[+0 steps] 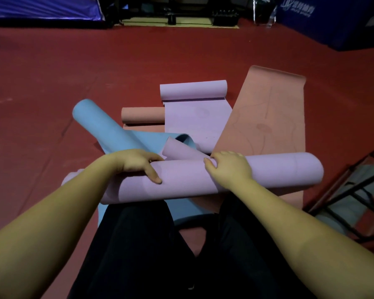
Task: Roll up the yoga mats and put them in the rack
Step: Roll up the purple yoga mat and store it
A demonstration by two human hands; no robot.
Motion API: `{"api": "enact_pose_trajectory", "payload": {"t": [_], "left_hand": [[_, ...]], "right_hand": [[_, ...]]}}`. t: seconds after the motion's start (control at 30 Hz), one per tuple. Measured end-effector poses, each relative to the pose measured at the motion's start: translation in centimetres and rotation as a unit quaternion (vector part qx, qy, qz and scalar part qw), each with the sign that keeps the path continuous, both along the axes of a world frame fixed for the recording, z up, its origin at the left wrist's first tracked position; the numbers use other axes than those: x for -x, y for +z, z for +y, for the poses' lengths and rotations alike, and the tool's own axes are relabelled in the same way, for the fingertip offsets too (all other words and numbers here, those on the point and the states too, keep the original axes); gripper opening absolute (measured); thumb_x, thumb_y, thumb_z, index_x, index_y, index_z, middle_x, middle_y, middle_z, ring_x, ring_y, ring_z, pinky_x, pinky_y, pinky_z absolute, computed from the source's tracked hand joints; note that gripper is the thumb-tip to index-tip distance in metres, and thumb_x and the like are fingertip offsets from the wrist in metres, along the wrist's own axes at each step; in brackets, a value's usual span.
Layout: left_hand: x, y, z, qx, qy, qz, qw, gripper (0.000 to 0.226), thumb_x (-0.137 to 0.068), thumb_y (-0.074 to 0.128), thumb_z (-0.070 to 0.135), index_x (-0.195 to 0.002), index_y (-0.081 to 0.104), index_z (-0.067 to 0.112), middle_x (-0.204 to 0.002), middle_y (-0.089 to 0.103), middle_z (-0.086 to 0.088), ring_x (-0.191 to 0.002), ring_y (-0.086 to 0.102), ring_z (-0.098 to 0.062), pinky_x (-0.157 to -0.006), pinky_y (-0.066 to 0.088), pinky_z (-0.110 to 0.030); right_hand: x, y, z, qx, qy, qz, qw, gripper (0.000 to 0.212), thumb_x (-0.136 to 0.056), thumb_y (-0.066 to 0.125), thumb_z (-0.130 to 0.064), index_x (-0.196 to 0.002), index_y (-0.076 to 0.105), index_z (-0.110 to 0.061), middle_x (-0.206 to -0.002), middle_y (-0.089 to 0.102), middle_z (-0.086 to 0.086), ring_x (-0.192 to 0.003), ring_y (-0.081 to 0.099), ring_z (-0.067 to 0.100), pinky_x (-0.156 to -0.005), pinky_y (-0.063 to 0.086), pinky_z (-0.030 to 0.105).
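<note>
My legs in dark trousers (138,244) fill the bottom of the view and hide the near edges of the mats. Across my knees lies the purple roll (203,180), its left end tucked behind my left forearm. My left hand (136,162) curls over the top of it, thumb pressed along the front, fingers out of sight on the far side. My right hand (229,167) grips the roll nearer the middle, fingers bent over its upper edge.

Beyond them the blue mat (104,128) is half rolled and slants away to the left; its flat part runs under the purple roll. A second purple mat (194,108) lies partly unrolled, covering one end of a small pink roll (141,115). The long pink mat (266,117) lies flat on the red floor (52,83).

The rack (354,190) is at the right edge, cut off by the frame; something pale grey sits in it, too dim to identify.
</note>
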State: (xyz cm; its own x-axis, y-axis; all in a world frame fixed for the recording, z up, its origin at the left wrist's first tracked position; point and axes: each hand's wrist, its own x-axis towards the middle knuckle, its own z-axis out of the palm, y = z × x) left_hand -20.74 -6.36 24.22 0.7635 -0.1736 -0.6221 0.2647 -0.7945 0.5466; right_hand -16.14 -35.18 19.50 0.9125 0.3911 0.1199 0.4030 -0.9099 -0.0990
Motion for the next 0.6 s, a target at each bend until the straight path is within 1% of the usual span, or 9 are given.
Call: {"api": "enact_pose_trajectory", "payload": {"t": [0.07, 0.13, 0.2, 0.27, 0.3, 0.33, 0.43, 0.5, 0.6], "left_hand": [[0.9, 0.0, 0.0, -0.037, -0.007, -0.110, 0.993, 0.076, -0.045, 0.075, 0.066, -0.116, 0.060, 0.045, -0.117, 0.057, 0.023, -0.113, 0.052, -0.005, -0.104, 0.039, -0.031], [2.2, -0.5, -0.2, -0.078, -0.029, -0.212, 0.974, 0.077, -0.055, 0.060, 0.075, -0.124, 0.061, 0.039, -0.118, 0.052, 0.020, -0.115, 0.045, -0.007, -0.102, 0.037, -0.032], [3.7, -1.7, -0.7, -0.137, -0.055, -0.318, 0.937, 0.081, -0.066, 0.046, 0.076, -0.133, 0.059, 0.031, -0.125, 0.051, 0.006, -0.117, 0.043, -0.018, -0.100, 0.041, -0.040], [5.5, -3.4, -1.3, -0.235, -0.083, -0.405, 0.880, 0.087, -0.067, 0.048, 0.079, -0.136, 0.054, 0.026, -0.127, 0.052, -0.003, -0.115, 0.049, -0.027, -0.095, 0.045, -0.047], [6.0, -4.3, -2.1, -0.286, -0.098, -0.419, 0.856, 0.095, -0.062, 0.053, 0.081, -0.136, 0.052, 0.022, -0.127, 0.053, -0.006, -0.113, 0.052, -0.031, -0.094, 0.044, -0.052], [6.8, -4.9, -2.5, -0.333, -0.103, -0.409, 0.843, 0.105, -0.055, 0.060, 0.082, -0.138, 0.049, 0.019, -0.128, 0.054, -0.008, -0.111, 0.053, -0.033, -0.095, 0.042, -0.057], [7.0, -6.1, -4.0, -0.403, -0.091, -0.374, 0.830, 0.124, -0.038, 0.081, 0.068, -0.143, 0.043, 0.013, -0.134, 0.052, -0.018, -0.117, 0.051, -0.043, -0.095, 0.035, -0.066], [6.8, -5.7, -4.2, -0.418, -0.079, -0.377, 0.823, 0.121, -0.039, 0.084, 0.061, -0.142, 0.039, 0.015, -0.131, 0.053, -0.021, -0.112, 0.051, -0.043, -0.093, 0.036, -0.065], [6.1, -4.6, -4.0, -0.412, -0.084, -0.402, 0.813, 0.111, -0.047, 0.080, 0.064, -0.136, 0.032, 0.018, -0.118, 0.056, -0.015, -0.099, 0.052, -0.035, -0.088, 0.042, -0.058]], "right_hand": [[-0.7, -0.2, 0.0, 0.015, 0.001, 0.007, 1.000, 0.064, -0.087, 0.020, -0.059, -0.101, 0.070, -0.023, -0.104, 0.070, 0.004, -0.101, 0.060, 0.029, -0.082, 0.040, 0.035], [-1.4, -0.2, 0.3, 0.023, 0.001, 0.030, 0.999, 0.050, -0.095, 0.031, -0.054, -0.093, 0.068, -0.020, -0.103, 0.070, 0.005, -0.099, 0.060, 0.030, -0.077, 0.038, 0.034], [-2.0, -0.1, 0.6, 0.022, -0.005, 0.071, 0.997, 0.046, -0.097, 0.033, -0.052, -0.091, 0.065, -0.020, -0.106, 0.069, 0.008, -0.099, 0.060, 0.031, -0.076, 0.037, 0.034], [-2.6, 0.2, 1.0, 0.018, -0.009, 0.106, 0.994, 0.047, -0.097, 0.032, -0.052, -0.098, 0.067, -0.021, -0.113, 0.068, 0.010, -0.105, 0.060, 0.032, -0.081, 0.041, 0.035], [-2.8, 0.2, 0.8, 0.019, -0.014, 0.119, 0.993, 0.048, -0.097, 0.031, -0.053, -0.101, 0.068, -0.021, -0.116, 0.067, 0.010, -0.107, 0.059, 0.032, -0.083, 0.042, 0.035], [-2.9, 0.3, 1.3, 0.020, -0.011, 0.127, 0.992, 0.050, -0.097, 0.030, -0.054, -0.104, 0.068, -0.021, -0.118, 0.067, 0.010, -0.108, 0.059, 0.032, -0.084, 0.043, 0.035], [-3.4, 0.5, 1.8, 0.031, -0.009, 0.155, 0.987, 0.056, -0.095, 0.028, -0.056, -0.114, 0.068, -0.022, -0.123, 0.065, 0.011, -0.111, 0.058, 0.032, -0.087, 0.044, 0.036], [-3.4, 1.0, 1.9, 0.032, -0.014, 0.178, 0.983, 0.057, -0.095, 0.027, -0.057, -0.116, 0.066, -0.022, -0.125, 0.063, 0.011, -0.112, 0.058, 0.032, -0.085, 0.042, 0.037], [-3.5, 2.1, 1.9, 0.036, -0.016, 0.201, 0.979, 0.058, -0.096, 0.026, -0.056, -0.122, 0.064, -0.021, -0.131, 0.060, 0.011, -0.116, 0.055, 0.031, -0.088, 0.040, 0.037]]}}
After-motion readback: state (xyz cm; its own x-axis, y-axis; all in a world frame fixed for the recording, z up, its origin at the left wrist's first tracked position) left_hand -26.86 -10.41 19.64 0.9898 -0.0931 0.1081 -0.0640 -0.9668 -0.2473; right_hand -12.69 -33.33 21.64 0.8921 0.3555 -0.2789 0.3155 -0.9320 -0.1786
